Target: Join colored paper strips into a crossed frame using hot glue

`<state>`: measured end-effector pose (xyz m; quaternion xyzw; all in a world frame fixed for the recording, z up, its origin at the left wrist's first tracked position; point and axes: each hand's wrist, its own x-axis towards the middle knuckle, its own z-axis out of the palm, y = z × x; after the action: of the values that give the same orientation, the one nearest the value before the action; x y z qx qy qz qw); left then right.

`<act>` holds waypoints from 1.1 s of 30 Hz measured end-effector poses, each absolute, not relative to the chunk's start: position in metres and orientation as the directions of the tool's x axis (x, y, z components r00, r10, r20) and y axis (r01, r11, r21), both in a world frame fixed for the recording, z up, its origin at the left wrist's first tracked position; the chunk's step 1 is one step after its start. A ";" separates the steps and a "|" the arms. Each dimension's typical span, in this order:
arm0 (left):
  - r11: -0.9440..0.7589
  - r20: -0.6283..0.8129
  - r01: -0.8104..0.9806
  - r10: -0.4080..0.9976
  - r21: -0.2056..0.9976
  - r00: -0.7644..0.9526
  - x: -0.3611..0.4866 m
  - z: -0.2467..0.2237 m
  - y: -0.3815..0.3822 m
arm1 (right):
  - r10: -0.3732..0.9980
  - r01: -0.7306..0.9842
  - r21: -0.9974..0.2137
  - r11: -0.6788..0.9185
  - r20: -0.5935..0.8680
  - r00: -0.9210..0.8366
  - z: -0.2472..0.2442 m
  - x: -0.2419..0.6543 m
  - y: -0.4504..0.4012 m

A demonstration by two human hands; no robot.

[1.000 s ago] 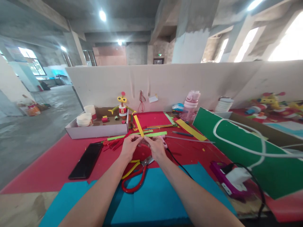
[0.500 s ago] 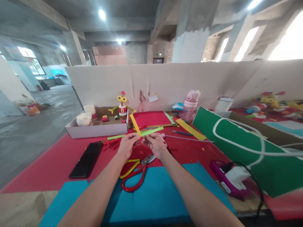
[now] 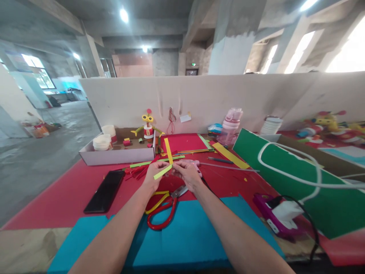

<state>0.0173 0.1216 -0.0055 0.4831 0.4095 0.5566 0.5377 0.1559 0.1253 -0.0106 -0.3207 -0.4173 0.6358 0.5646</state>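
Observation:
Above the red tabletop, my left hand [image 3: 155, 175] and my right hand [image 3: 187, 174] meet fingertip to fingertip, both closed in a pinch. Between them they hold two paper strips joined at one end. The yellow paper strip [image 3: 168, 149] points up and away from me; the light green paper strip [image 3: 162, 172] slants down to the left, across my left fingers. Just below the hands lie scissors [image 3: 162, 226] with red and yellow handles. A pink tool [image 3: 196, 163], partly hidden, rests behind my right hand.
A black phone [image 3: 104, 192] lies at left, near a white box [image 3: 119, 155] with cups and a small paper figure [image 3: 148, 131]. Red paper sheets [image 3: 185, 142] are stacked behind. At right are a yellow strip [image 3: 230, 155], a green board [image 3: 273, 179] and a purple power strip [image 3: 269, 217].
The held green strip pointed right, over my right hand; now it lies toward the left, over my left fingers. The yellow strip has turned more upright. Both hands stay nearly in place.

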 end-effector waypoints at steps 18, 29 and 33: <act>-0.182 0.176 -0.184 0.983 0.966 -0.049 0.023 -0.011 0.120 | 0.986 -0.471 -0.882 -0.026 0.055 -0.156 -0.011 0.157 0.127; -0.136 0.122 -0.235 0.990 0.962 -0.075 0.019 -0.003 0.121 | 0.992 -0.346 -0.934 0.090 0.115 -0.053 -0.010 0.159 0.128; -0.147 0.106 -0.317 0.984 0.937 -0.142 0.009 0.002 0.125 | 0.996 -0.350 -0.934 0.070 0.086 -0.032 -0.012 0.162 0.132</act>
<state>0.0087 0.1254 0.0015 0.4097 0.4069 0.6368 0.5110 0.1621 0.1318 -0.0119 -0.3714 -0.4345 0.5720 0.5883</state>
